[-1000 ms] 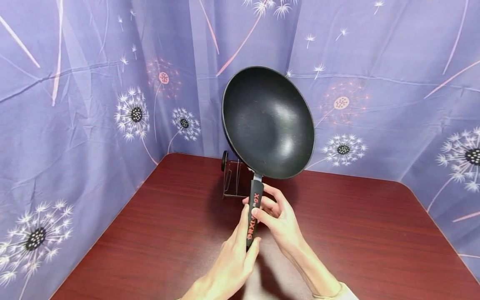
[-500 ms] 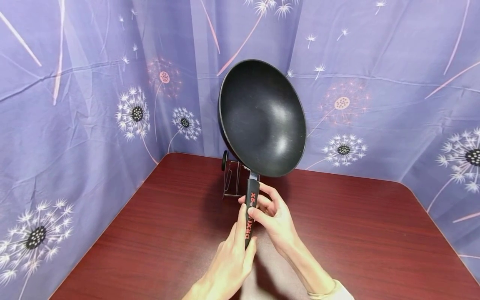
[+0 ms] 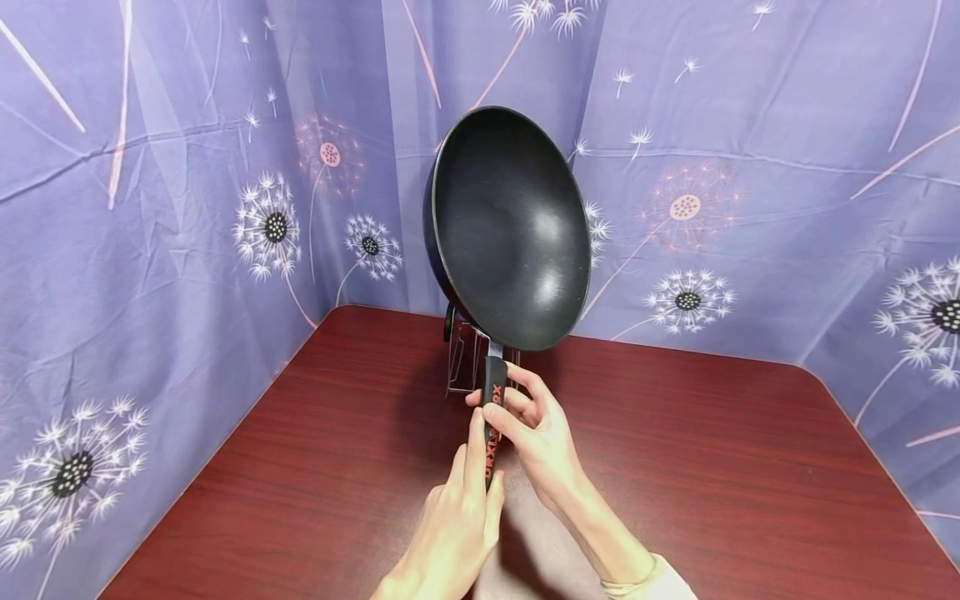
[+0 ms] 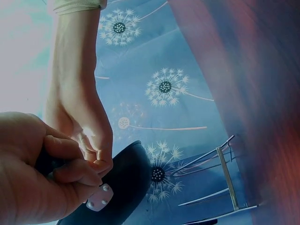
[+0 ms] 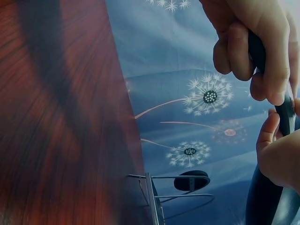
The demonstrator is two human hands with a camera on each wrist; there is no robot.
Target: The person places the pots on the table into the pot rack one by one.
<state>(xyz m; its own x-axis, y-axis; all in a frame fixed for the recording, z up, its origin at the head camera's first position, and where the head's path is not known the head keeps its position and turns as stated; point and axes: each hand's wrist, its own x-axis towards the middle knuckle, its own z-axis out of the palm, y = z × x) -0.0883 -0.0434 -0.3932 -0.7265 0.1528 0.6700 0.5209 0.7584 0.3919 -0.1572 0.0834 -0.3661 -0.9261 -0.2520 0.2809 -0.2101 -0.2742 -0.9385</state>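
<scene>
Wok: a black wok [image 3: 508,229] is being held up in the air above the surface, tilted so its hollow is facing the camera and slightly toward 3 o'clock; its bowl is sitting at 12 o'clock from both hands.
Handle: the black handle [image 3: 491,417] with red lettering is running down from the bowl toward 6 o'clock, passing through both hands.
Right hand: the right hand [image 3: 536,433] is gripping the upper part of the handle, fingers curling round it from the 3 o'clock side, thumb lying across the front.
Left hand: the left hand [image 3: 453,521] is holding the lower end of the handle from the 7 o'clock side, fingers wrapping it, just below and touching the right hand.
Wrist views: the left wrist view is showing the left hand [image 4: 33,173] curled round the handle beside the other hand; the right wrist view is showing the right hand [image 5: 251,47] clasping the dark handle [image 5: 283,108].
Rack: a wire rack [image 3: 465,367] is standing on the surface behind the handle, at 11 o'clock from the hands, partly hidden by the wok.
Surface: the dark red wooden surface [image 3: 712,467] is lying under everything.
Backdrop: a purple dandelion-print cloth [image 3: 187,208] is hanging behind and at both sides.
</scene>
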